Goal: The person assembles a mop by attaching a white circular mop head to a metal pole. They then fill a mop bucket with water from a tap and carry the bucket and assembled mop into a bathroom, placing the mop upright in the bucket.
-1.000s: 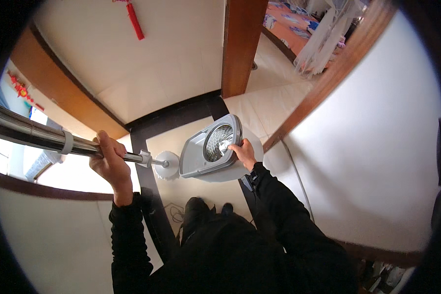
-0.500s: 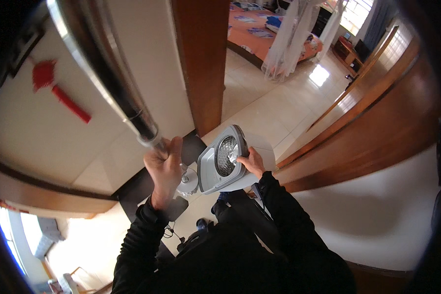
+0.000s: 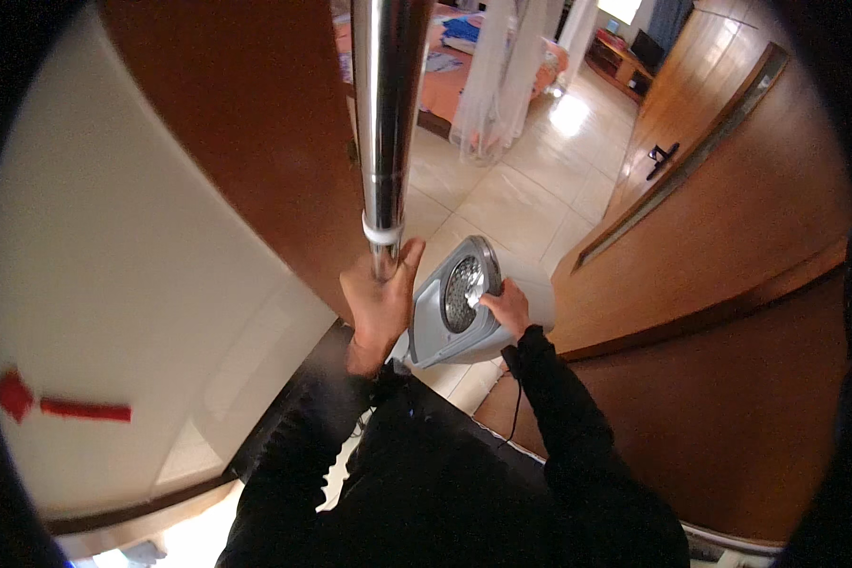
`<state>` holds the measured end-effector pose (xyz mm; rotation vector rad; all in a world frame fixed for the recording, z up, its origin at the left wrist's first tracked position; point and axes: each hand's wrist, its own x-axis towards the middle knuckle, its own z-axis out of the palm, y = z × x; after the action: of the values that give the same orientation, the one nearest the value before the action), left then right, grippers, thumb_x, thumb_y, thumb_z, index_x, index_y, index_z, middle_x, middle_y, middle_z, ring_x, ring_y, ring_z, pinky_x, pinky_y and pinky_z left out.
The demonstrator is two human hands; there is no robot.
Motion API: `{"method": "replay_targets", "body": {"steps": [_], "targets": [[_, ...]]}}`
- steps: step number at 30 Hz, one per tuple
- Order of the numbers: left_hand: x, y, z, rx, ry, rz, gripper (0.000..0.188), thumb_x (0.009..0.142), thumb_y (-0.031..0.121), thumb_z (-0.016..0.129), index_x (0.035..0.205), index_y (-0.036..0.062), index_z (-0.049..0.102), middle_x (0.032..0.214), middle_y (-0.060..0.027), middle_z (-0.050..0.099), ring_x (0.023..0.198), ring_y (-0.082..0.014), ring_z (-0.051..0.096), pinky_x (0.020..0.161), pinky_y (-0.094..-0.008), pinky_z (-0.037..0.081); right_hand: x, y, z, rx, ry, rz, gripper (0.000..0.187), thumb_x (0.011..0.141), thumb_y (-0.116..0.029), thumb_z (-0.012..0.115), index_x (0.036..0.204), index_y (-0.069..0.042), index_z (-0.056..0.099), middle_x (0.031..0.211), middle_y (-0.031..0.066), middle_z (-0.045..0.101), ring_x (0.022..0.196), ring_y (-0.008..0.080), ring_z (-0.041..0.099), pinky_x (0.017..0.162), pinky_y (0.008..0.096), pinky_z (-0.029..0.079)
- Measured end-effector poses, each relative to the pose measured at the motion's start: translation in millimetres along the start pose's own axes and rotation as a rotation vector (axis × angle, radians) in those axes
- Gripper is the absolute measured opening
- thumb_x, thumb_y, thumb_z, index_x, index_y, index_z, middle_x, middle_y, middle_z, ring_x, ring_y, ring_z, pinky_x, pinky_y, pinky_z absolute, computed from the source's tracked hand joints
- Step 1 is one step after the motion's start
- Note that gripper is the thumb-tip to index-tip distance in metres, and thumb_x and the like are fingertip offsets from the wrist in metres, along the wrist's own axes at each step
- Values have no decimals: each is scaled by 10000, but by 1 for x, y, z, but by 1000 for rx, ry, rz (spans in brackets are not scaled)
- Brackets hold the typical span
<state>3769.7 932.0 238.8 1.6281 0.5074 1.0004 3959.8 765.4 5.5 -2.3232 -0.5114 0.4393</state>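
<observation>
My left hand (image 3: pixel 379 303) is wrapped round the lower part of a shiny metal mop handle (image 3: pixel 388 123), just under its white collar. The pole rises toward the top edge of the view. The mop's head is hidden behind my hand and sleeve. To the right of that hand is a grey mop bucket (image 3: pixel 428 327), tilted, with a round metal spin basket (image 3: pixel 462 292) in its top. My right hand (image 3: pixel 508 308) grips the bucket at its right rim, thumb over the edge beside the basket. A dark cord hangs by my right sleeve.
I am at a doorway, with a brown door frame (image 3: pixel 246 114) on the left and a wooden door (image 3: pixel 696 104) with a black handle (image 3: pixel 663 159) standing open on the right. Beyond are a tiled floor (image 3: pixel 516 204), a bed (image 3: pixel 454 90) and white netting (image 3: pixel 492 104).
I have moved toward the room with the mop and bucket. The pole has swung from leaning left to nearly upright in view. Both hands keep their holds.
</observation>
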Motion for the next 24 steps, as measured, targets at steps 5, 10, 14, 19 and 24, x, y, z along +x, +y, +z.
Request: {"method": "replay_targets", "body": {"steps": [5, 10, 14, 19, 24], "targets": [[94, -40, 86, 77, -29, -118, 390, 882, 275, 742, 688, -31, 598, 571, 27, 433, 582, -48, 398, 484, -275, 355, 90, 15, -38, -61, 181, 53, 543, 668, -385, 743, 967, 40, 586, 886, 227, 662, 854, 371, 649, 767, 419, 502], [168, -91, 195, -93, -37, 44, 418, 882, 268, 744, 635, 7, 531, 546, 34, 405, 561, -55, 358, 483, -292, 303, 188, 74, -87, 69, 231, 75, 529, 671, -349, 756, 981, 46, 590, 864, 210, 667, 832, 357, 654, 741, 410, 512], [206, -124, 272, -91, 64, 79, 415, 885, 232, 741, 606, 3, 535, 548, 53, 409, 553, -50, 354, 486, -283, 294, 267, 128, -117, 172, 241, 87, 500, 674, -333, 760, 965, 39, 596, 869, 199, 669, 825, 350, 655, 735, 401, 512], [260, -86, 298, -250, 197, -15, 500, 914, 292, 705, 528, 53, 495, 517, 57, 413, 471, -44, 362, 438, -260, 238, 332, 105, -160, 100, 158, 33, 532, 699, -378, 752, 986, 33, 572, 933, 244, 661, 866, 395, 648, 759, 434, 508], [272, -53, 291, -46, 318, 48, 525, 944, 346, 654, 530, 122, 423, 492, 56, 381, 451, -51, 346, 436, -257, 245, 359, 66, -198, 117, 51, -36, 505, 697, -376, 754, 948, 27, 584, 913, 217, 665, 848, 359, 652, 749, 412, 497]]}}
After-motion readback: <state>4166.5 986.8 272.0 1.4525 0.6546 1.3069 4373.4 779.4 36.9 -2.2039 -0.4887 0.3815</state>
